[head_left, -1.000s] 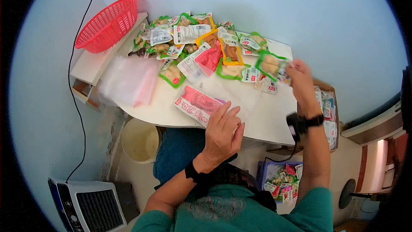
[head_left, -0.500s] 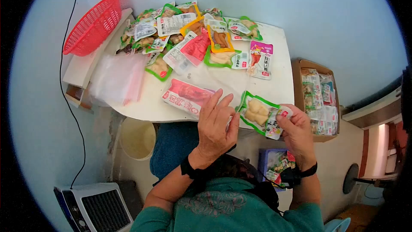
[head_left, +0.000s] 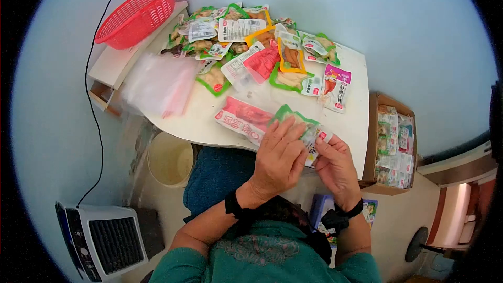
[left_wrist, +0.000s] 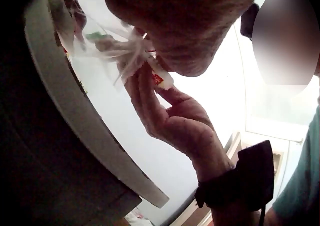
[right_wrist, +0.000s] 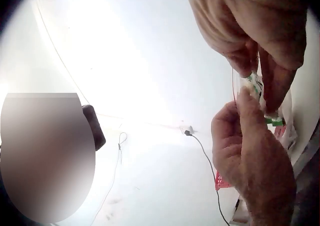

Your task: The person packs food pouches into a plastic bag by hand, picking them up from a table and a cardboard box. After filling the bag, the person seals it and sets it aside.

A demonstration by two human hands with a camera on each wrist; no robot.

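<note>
In the head view the right hand [head_left: 338,170] pinches the near right corner of a green-edged food packet [head_left: 309,126] at the table's front edge. Across that packet lies the left hand [head_left: 280,165], its fingers extended over the packet and a clear plastic bag. A red and white packet [head_left: 243,118] rests just left of the left fingers, under clear plastic. The left wrist view shows the right hand [left_wrist: 175,121] with thumb and fingers closed on a white corner with a red mark [left_wrist: 158,79]. Both hands meet at the packet in the right wrist view.
Mixed packets [head_left: 241,30] are heaped at the table's back, with a purple-topped packet [head_left: 335,88] at the right. Clear bags [head_left: 157,86] lie left, near a red basket [head_left: 139,15]. A carton of packets [head_left: 371,147] stands right; a bin [head_left: 170,160] is below.
The right hand has brought the green-edged packet from the table's right side to the left hand, at the clear bag. The left fingers now lie over the packet.
</note>
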